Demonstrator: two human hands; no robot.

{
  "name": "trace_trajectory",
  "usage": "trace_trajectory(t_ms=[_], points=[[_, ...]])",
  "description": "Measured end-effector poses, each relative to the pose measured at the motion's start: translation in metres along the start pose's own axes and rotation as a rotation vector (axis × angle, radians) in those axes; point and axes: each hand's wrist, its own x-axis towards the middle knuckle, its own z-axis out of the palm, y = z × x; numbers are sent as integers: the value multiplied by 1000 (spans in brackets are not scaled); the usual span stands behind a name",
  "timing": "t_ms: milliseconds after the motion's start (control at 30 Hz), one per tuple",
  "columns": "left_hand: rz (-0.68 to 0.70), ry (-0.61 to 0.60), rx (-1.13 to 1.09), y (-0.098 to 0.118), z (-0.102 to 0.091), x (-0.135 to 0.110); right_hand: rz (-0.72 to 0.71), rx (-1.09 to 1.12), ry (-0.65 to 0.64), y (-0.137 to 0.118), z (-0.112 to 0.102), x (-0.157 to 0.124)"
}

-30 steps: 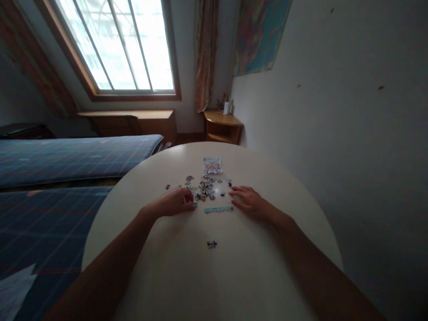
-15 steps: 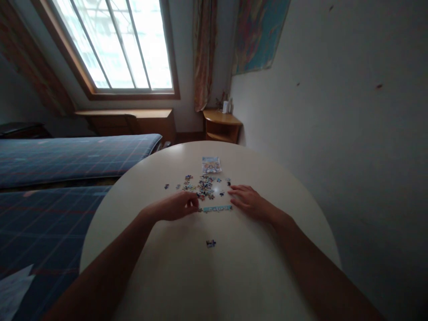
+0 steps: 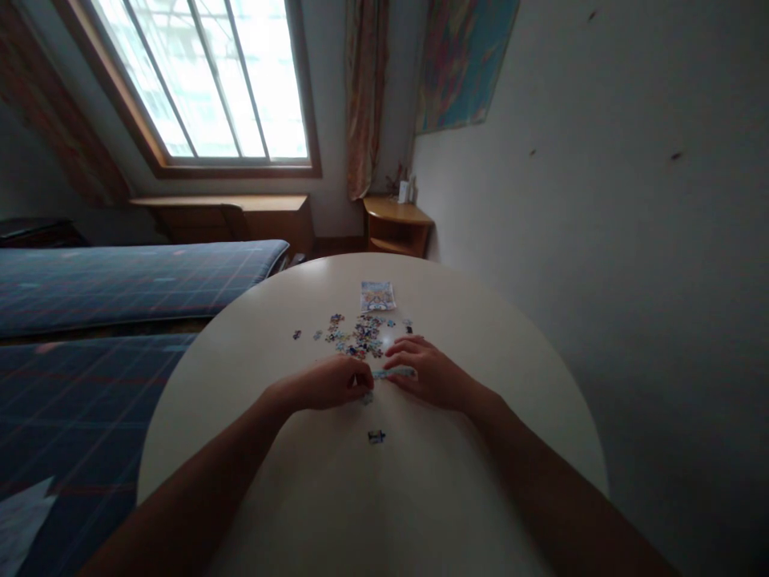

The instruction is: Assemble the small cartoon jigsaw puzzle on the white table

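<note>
My left hand (image 3: pixel 333 381) is closed in a pinch at the left end of a light-blue strip of joined puzzle pieces (image 3: pixel 401 373). A small puzzle piece (image 3: pixel 367 397) shows under its fingertips, partly hidden. From the right, my right hand (image 3: pixel 432 371) reaches over the strip, thumb on the near side and fingers on the far side, gripping near its left end and covering part of it. Just beyond both hands lies a pile of loose puzzle pieces (image 3: pixel 364 335). Closer to me, a small dark cluster of pieces (image 3: pixel 376 437) rests on the table.
A picture packet (image 3: pixel 377 296) lies behind the pile on the round white table (image 3: pixel 481 312). Stray pieces (image 3: pixel 296 334) are scattered to the left. A bed with a plaid cover (image 3: pixel 120 280) stands to the left, and a wall (image 3: pixel 601 240) rises on the right.
My left hand has moved slightly right and toward me, with a small piece now below the strip. My right hand has shifted left, from the strip's right end to over it.
</note>
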Motion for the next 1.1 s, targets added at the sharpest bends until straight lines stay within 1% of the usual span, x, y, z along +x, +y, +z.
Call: trace_trajectory(t_ms=[133, 267, 400, 533, 633, 700, 767, 867, 967, 1033, 1100], points=[[-2, 22, 3, 3, -2, -1, -46, 1, -2, -11, 1, 3], [-53, 35, 9, -3, -8, -4, -70, 9, -46, -16, 5, 4], [-103, 6, 17, -12, -13, -6, -106, -21, -85, -18, 16, 5], [-150, -20, 40, -12, -14, -7, -148, -63, -124, -19, 25, 6], [-137, 18, 86, -10, -15, -10, -129, -46, -135, -19, 25, 6], [-109, 64, 126, -11, -17, -13, -117, -14, -130, -18, 23, 6], [-110, 118, 169, -15, -22, -16, -115, 12, -128, -18, 21, 5], [-202, 228, 274, -26, -32, -20, -108, 26, -130, -19, 19, 5], [-368, 312, 387, -41, -39, -24, -106, 25, -136, -18, 15, 5], [-459, 342, 433, -50, -42, -26, -86, 19, -124, -13, 11, 4], [-537, 354, 446, -59, -42, -27, -38, 0, -90, -3, 6, 2]])
